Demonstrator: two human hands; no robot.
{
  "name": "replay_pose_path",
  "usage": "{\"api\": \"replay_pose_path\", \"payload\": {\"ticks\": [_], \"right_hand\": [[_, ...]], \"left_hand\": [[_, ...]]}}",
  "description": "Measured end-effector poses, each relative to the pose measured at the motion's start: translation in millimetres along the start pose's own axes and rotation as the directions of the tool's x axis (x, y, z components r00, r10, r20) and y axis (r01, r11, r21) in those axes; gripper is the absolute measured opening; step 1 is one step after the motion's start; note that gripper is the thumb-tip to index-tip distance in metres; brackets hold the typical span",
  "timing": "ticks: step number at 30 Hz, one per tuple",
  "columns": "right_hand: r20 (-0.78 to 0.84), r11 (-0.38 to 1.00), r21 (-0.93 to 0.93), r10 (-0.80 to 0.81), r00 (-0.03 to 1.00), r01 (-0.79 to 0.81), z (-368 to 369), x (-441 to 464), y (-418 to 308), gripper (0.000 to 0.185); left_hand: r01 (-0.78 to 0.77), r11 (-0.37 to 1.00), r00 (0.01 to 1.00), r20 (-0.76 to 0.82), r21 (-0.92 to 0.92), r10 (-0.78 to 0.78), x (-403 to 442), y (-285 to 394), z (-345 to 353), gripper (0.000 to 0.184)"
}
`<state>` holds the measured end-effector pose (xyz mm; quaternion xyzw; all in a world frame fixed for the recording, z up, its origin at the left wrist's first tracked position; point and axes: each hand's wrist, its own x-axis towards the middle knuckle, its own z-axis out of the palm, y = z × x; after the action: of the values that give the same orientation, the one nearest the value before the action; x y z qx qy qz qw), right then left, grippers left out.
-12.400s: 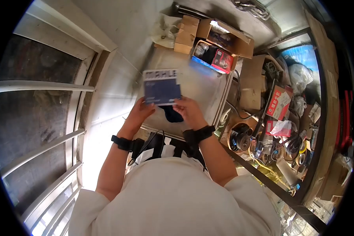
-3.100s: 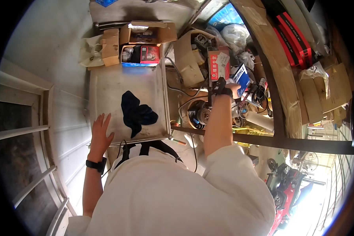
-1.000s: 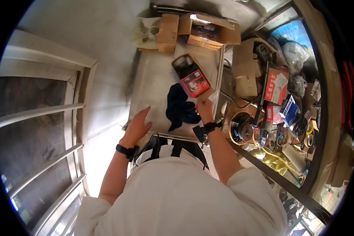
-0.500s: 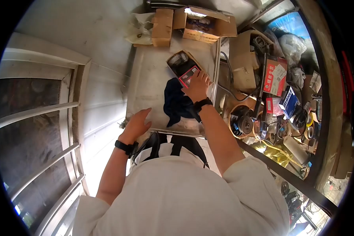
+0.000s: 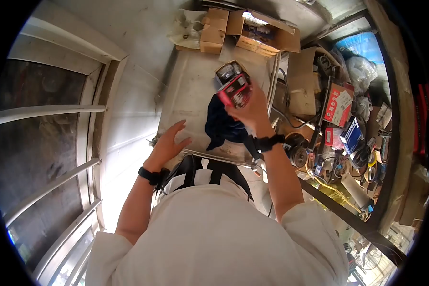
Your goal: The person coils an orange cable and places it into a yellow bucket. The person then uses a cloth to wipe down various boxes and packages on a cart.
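Note:
My right hand [image 5: 251, 110] grips a small red and black box [image 5: 235, 91], tilted above the metal tray table [image 5: 188, 81]. Just behind it sits an open carton [image 5: 229, 71] with wrapped items inside. A dark blue cloth [image 5: 219, 125] lies crumpled on the table below the red box. At the table's near left edge, my left hand [image 5: 168, 144] is open with its fingers apart and nothing in it.
Opened cardboard boxes [image 5: 257, 45] and a plastic bag [image 5: 186, 31] line the table's far end. On the right, a cluttered shelf holds a red and white box [image 5: 338, 105], a blue MAHLE box [image 5: 352, 136], cables and tape rolls. A barred window [image 5: 47, 109] is at left.
The blue MAHLE box went from both hands to the right shelf. The carton was moved nearer on the table, and my right hand has since lifted the red box from it.

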<state>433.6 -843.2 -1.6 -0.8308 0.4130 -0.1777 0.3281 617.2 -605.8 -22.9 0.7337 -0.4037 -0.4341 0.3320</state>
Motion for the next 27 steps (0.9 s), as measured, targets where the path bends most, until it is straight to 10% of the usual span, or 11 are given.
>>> {"api": "replay_pose_path", "payload": {"ticks": [5,12,18,23,27], "right_hand": [[0.109,0.943,-0.027,-0.326,0.939,0.331,15,-41,-64,0.096],[-0.107,0.989,0.080,-0.116,0.987,0.125,78,-59,3,0.072],[0.475,0.955,-0.296,0.166,0.864,-0.021,130,-79,69,0.060],[0.239,0.990,-0.124,0.089,0.967,-0.061,120,-71,73,0.010],[0.217,0.827,0.449,0.266,0.939,-0.338,64,-61,-3,0.008]], "left_hand": [[0.257,0.657,0.966,0.177,-0.709,-0.188,31,46,-3,0.053],[0.202,0.824,0.953,-0.089,-0.530,-0.291,21,16,-4,0.048],[0.250,0.718,0.908,-0.100,-0.649,-0.407,0,-5,-13,0.050],[0.243,0.699,0.905,-0.102,-0.673,-0.413,-10,-4,-21,0.054],[0.255,0.685,0.894,-0.102,-0.682,-0.435,-5,-18,-17,0.057]]}}
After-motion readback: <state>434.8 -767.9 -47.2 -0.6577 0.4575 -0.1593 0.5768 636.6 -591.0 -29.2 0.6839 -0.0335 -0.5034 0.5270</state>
